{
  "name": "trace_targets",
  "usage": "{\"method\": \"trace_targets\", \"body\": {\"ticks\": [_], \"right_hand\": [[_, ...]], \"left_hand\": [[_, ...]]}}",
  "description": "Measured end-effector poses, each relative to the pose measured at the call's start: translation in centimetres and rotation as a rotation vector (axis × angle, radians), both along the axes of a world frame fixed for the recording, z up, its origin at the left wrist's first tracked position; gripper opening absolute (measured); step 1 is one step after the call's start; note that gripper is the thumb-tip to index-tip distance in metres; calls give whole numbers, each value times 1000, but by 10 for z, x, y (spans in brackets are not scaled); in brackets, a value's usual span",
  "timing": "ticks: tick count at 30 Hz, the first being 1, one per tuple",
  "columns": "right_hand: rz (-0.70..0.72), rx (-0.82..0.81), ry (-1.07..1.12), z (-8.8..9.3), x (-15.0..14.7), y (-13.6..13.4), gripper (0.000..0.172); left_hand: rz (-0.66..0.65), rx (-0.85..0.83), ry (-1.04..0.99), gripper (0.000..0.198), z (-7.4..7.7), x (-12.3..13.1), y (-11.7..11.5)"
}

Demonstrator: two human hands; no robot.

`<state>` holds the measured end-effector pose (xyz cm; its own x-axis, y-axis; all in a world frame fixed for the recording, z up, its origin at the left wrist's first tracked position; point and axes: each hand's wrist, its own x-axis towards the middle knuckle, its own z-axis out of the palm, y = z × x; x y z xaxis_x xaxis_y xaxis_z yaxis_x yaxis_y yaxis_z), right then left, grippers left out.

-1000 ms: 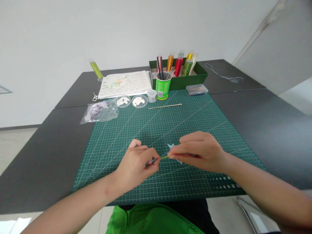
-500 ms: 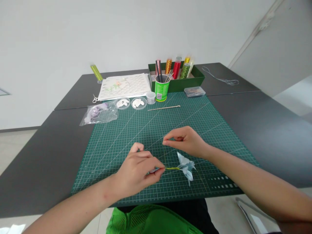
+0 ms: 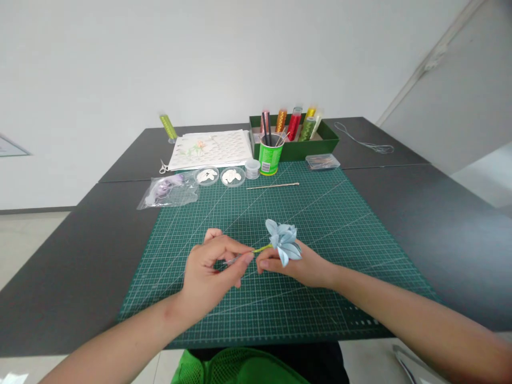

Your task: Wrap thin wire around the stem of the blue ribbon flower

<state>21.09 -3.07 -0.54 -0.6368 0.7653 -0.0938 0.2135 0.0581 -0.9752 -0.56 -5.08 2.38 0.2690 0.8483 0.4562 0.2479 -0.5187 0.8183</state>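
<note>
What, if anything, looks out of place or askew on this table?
Only a green spool: it stands alone behind the paper sheets, leaning left, while the other spools sit in the green box. Nothing looks spilled or damaged.

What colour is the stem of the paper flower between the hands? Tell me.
Yellow-green, on the stem in the head view.
</note>
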Motion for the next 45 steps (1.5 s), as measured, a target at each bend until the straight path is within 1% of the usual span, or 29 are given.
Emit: {"method": "trace_targets", "body": {"ticks": [3,5,7,8,10,12,13,15,16,17,18,20,22,24,26,28,30,34,39,42,45], "right_hand": [[11,-135,134,-6,-11,-1,32],[19,-217,152,-9,-15,0,33],[39,-241,131,-9,-15,3,34],[55,-218,113,-9,-15,4,34],[86,-115,64,-5,-12,7,33],[82,32,7,0,-10,9,29],[57,111,-17,3,-10,9,25],[-34,232,-19,11,-10,11,22],[-87,252,16,14,-12,11,26],[-136,237,86,18,-15,11,32],[-175,186,185,22,-18,11,38],[-226,22,416,29,-28,10,44],[-277,-131,577,34,-38,10,46],[-396,-191,611,37,-47,11,44],[-582,-155,586,40,-52,12,37],[-739,-92,562,42,-53,15,33],[-815,-55,554,44,-52,17,32],[-870,-58,551,44,-47,20,37],[-892,-104,550,37,-44,24,46],[-916,-110,549,32,-42,28,46],[-983,-74,551,29,-30,39,43]], "left_hand": [[-66,-377,-216,12,-4,3,4],[-105,-551,-334,15,-7,4,7],[-111,-632,-402,21,-9,5,9],[-112,-654,-419,23,-9,6,10],[-111,-662,-430,27,-8,9,12],[-109,-628,-414,29,-5,12,13],[-103,-597,-395,29,-4,13,15],[-79,-513,-323,28,0,15,18],[-55,-454,-271,27,2,17,20],[-24,-389,-208,25,4,18,22],[25,-303,-144,23,5,19,24],[163,-101,11,17,7,23,30],[286,36,91,15,7,28,36],[372,115,133,14,5,34,41],[434,180,190,13,3,40,46],[453,201,204,12,1,44,50],[463,224,214,12,-1,48,53],[476,278,253,14,-3,52,56],[476,355,361,17,-9,52,57],[452,374,444,20,-11,50,56],[386,371,524,21,-9,48,62]]}}
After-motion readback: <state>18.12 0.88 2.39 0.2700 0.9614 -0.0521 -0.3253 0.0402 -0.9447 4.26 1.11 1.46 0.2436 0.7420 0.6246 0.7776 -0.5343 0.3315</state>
